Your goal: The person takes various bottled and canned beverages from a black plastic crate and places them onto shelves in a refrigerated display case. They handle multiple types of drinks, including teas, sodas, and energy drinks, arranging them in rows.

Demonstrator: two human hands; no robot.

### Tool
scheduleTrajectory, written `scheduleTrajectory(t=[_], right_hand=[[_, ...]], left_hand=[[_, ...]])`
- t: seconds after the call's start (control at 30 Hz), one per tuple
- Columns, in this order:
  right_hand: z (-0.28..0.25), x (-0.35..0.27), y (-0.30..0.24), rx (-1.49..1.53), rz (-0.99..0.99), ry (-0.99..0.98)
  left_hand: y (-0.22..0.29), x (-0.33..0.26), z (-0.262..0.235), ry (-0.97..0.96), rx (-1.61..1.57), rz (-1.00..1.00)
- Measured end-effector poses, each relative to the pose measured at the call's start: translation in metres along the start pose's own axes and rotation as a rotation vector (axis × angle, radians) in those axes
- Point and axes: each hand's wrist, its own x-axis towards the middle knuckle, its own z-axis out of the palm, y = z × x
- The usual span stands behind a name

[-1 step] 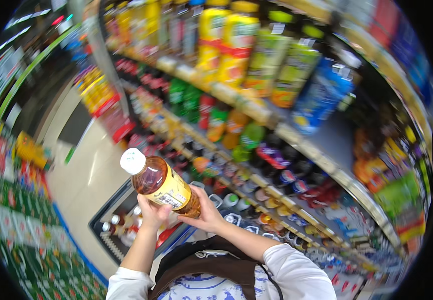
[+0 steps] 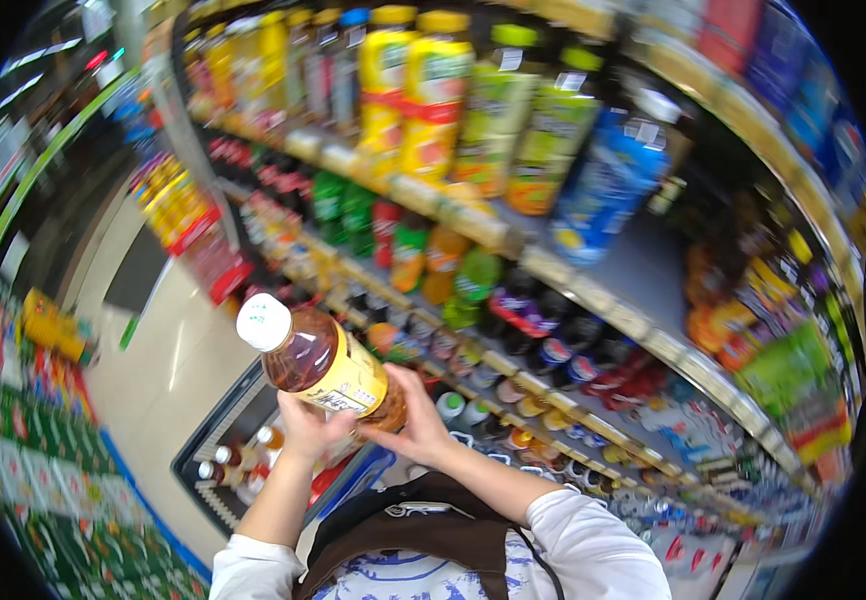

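Both my hands hold a large drink bottle point(image 2: 315, 355), tilted with its white cap toward the upper left. Amber-brown liquid shows through its clear plastic, and a yellow label wraps its middle. My left hand point(image 2: 310, 428) is closed around the side of the bottle, thumb across the label's lower edge. At the base end, my right hand point(image 2: 418, 415) wraps the bottle from the right. Beneath the hands stands a dark-rimmed crate point(image 2: 196, 440) with several white- and orange-capped bottles point(image 2: 236, 457) inside; my left forearm and the bottle hide part of it.
Drink shelves point(image 2: 433, 200) run along the right, with yellow cartons point(image 2: 435, 95), green-capped bottles point(image 2: 538, 140) and a blue bottle pack point(image 2: 608, 185) on the upper level. Stacked green cartons point(image 2: 43, 450) line the left side. Pale floor point(image 2: 168, 340) lies between, beside a snack display point(image 2: 188, 215).
The shelves have shifted slightly left in view, and the crate shows a little more. The bottle stays in both hands, in nearly the same place.
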Motion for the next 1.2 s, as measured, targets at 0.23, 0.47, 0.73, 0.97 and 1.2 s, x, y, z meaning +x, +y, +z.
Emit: scheduleTrajectory(t=[0.23,0.47,0.73,0.97,1.2], right_hand=[[-0.170,0.008,-0.040,-0.582,-0.178,0.597],[-0.260,-0.014,-0.066,-0.737,0.157,0.558],[-0.319,0.041,-0.035,-0.650,0.409,0.465],[-0.358,0.085,0.020,-0.841,0.629,0.394],[-0.357,0.096,0.035,-0.787,0.566,0.458]], left_hand=[[0.006,0.049,0.182,-0.595,0.259,0.018],[-0.025,0.062,0.276,-0.641,0.460,0.401],[-0.072,0.120,0.327,-0.630,0.628,0.292],[-0.106,0.145,0.358,-0.538,0.605,0.101],[-0.141,0.159,0.370,-0.464,0.606,0.101]])
